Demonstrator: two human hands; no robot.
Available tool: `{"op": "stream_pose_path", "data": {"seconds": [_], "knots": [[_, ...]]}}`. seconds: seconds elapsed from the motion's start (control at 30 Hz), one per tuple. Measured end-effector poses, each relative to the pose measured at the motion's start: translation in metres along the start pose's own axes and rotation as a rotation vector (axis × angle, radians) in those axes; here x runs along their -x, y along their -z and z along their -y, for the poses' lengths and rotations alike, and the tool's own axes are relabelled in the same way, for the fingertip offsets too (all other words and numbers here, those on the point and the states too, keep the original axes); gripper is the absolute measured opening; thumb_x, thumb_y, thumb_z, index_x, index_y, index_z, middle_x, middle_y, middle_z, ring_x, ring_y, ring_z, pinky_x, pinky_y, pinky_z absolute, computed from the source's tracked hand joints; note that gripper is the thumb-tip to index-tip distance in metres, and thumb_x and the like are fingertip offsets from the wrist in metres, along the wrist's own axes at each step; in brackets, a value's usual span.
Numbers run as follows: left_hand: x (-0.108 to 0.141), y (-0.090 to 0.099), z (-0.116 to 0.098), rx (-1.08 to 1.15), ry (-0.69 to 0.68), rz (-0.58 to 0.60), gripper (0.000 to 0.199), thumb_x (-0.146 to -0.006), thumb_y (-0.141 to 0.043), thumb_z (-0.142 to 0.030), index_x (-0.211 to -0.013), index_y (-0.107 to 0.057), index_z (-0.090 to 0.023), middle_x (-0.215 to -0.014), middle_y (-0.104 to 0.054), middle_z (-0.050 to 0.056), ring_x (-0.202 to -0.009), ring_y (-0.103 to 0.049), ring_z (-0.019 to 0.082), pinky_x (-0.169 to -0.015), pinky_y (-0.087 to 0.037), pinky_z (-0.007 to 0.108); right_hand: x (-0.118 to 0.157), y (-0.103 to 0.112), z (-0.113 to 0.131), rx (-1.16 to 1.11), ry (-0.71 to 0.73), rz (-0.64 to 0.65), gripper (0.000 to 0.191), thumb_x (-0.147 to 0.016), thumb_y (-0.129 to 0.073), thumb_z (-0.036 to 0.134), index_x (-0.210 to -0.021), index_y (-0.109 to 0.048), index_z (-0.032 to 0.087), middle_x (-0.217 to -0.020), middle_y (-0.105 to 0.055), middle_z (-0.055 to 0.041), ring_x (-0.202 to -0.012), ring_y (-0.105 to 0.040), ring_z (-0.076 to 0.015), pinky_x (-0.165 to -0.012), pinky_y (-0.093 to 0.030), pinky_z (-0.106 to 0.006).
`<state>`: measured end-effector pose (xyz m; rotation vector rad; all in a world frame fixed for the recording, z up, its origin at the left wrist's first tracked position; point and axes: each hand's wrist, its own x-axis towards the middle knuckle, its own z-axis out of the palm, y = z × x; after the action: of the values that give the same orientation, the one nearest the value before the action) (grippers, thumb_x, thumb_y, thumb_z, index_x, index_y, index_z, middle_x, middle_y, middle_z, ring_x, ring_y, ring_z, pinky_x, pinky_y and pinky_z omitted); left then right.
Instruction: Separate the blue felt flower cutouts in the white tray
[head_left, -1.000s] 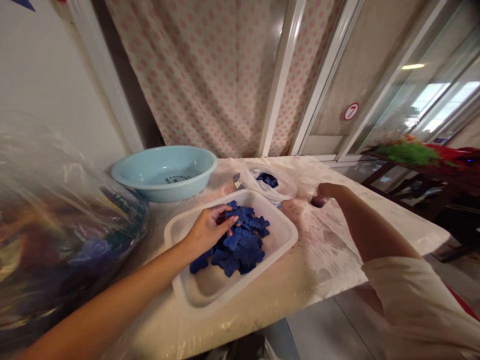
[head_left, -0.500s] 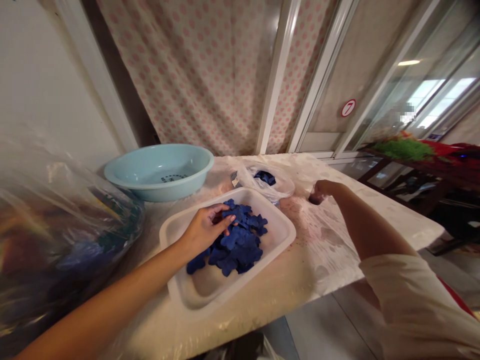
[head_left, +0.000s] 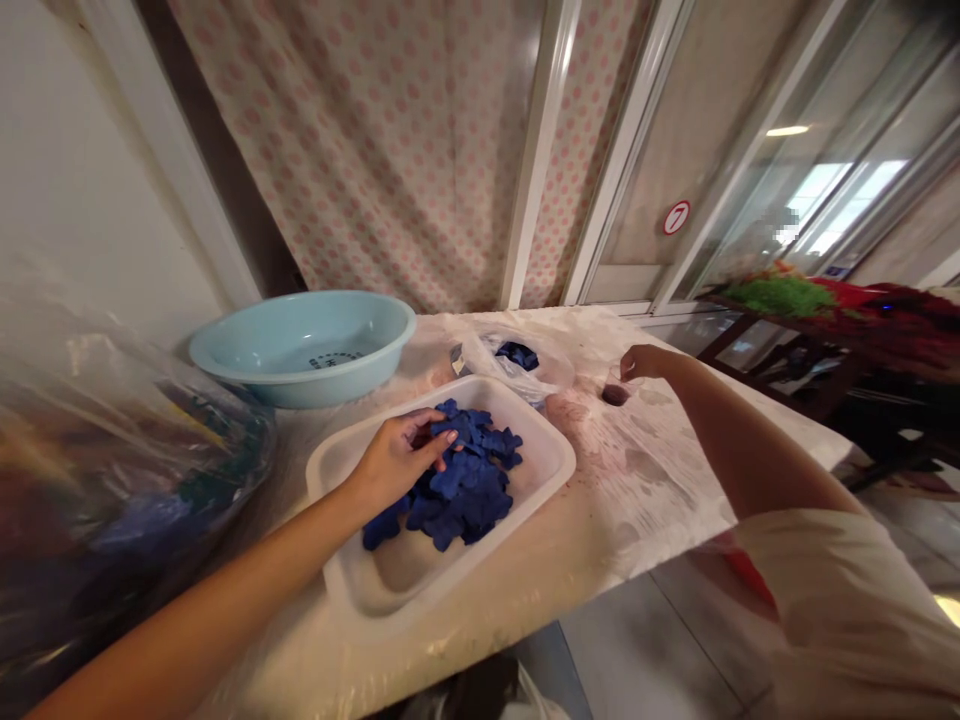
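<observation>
Hands (head_left: 386,462) (head_left: 639,362) apart: left curled on blue petals (head_left: 469,485), right bent over table (head_left: 652,500).

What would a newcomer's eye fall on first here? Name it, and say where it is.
Probably the heap of deep-blue petal-like pieces in the white tray, with the left hand touching it. Next might come the light-blue basin, behind the tray to the left, then the round red-rimmed "7" sign beyond the table.
</observation>
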<state>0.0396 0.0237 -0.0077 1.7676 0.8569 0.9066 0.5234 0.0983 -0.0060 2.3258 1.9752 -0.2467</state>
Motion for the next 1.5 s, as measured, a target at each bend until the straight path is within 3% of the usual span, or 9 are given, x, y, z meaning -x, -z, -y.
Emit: {"op": "stream_pose_path", "data": {"seconds": [0.17,0.3,0.53,0.73,0.97,1.4,1.5], "knots": [[0.000,-0.001,0.001,-0.008,0.000,0.005,0.019,-0.073,-0.057,-0.033,-0.081,-0.055,-0.016,-0.053,-0.053,-0.006,-0.044,-0.052,0.010,-0.045,-0.039,0.020,0.012,0.006,-0.004,0.135,0.001,-0.130,0.008,-0.075,-0.063,0.024,-0.067,-0.060,0.022,-0.092,-0.060,-0.0025,-0.096,-0.048,-0.0206,-0.085,-0.039,-0.033],[0.001,-0.001,-0.001,-0.030,-0.003,-0.002,0.019,-0.073,-0.058,-0.033,-0.080,-0.055,-0.016,-0.052,-0.053,-0.006,-0.044,-0.052,0.010,-0.045,-0.039,0.020,0.021,0.003,-0.001,0.181,0.032,-0.199,0.006,-0.072,-0.063,0.025,-0.067,-0.060,0.024,-0.093,-0.059,-0.0023,-0.096,-0.044,-0.0216,-0.084,-0.034,-0.033],[0.003,-0.001,-0.002,-0.049,-0.021,-0.001,0.021,-0.073,-0.058,-0.035,-0.081,-0.056,-0.016,-0.051,-0.052,-0.005,-0.045,-0.052,0.011,-0.045,-0.038,0.020,0.033,0.000,0.007,0.270,-0.029,-0.312,0.015,-0.077,-0.059,0.034,-0.073,-0.064,0.020,-0.109,-0.052,-0.0131,-0.105,-0.031,-0.0324,-0.082,-0.026,-0.044],[0.002,-0.001,-0.002,-0.027,0.001,-0.002,0.021,-0.072,-0.058,-0.034,-0.082,-0.056,-0.016,-0.052,-0.052,-0.006,-0.043,-0.051,0.010,-0.044,-0.038,0.021,0.033,0.006,0.007,0.314,-0.025,-0.267,0.011,-0.072,-0.063,0.032,-0.072,-0.068,0.022,-0.102,-0.056,-0.0084,-0.101,-0.036,-0.0306,-0.077,-0.028,-0.039],[0.002,-0.002,-0.003,-0.029,0.008,0.000,0.021,-0.072,-0.058,-0.033,-0.081,-0.055,-0.015,-0.051,-0.052,-0.006,-0.043,-0.051,0.010,-0.045,-0.038,0.021,0.031,0.011,0.005,0.292,-0.061,-0.224,0.009,-0.072,-0.061,0.024,-0.074,-0.070,0.022,-0.098,-0.058,-0.0102,-0.097,-0.038,-0.0289,-0.075,-0.029,-0.037],[0.003,-0.001,-0.004,-0.058,-0.003,0.005,0.018,-0.073,-0.057,-0.033,-0.080,-0.056,-0.016,-0.051,-0.051,-0.006,-0.043,-0.051,0.010,-0.045,-0.037,0.021,0.023,-0.008,-0.001,0.281,-0.063,-0.280,0.018,-0.076,-0.055,0.035,-0.079,-0.068,0.023,-0.100,-0.059,-0.0087,-0.100,-0.042,-0.0298,-0.078,-0.030,-0.041],[0.003,-0.002,-0.004,-0.062,0.002,0.009,0.017,-0.073,-0.057,-0.033,-0.078,-0.056,-0.016,-0.051,-0.051,-0.006,-0.044,-0.051,0.010,-0.045,-0.037,0.020,0.022,-0.009,0.000,0.284,-0.064,-0.302,0.020,-0.075,-0.056,0.037,-0.089,-0.066,0.025,-0.106,-0.057,-0.0087,-0.101,-0.042,-0.0307,-0.077,-0.030,-0.040]]}}
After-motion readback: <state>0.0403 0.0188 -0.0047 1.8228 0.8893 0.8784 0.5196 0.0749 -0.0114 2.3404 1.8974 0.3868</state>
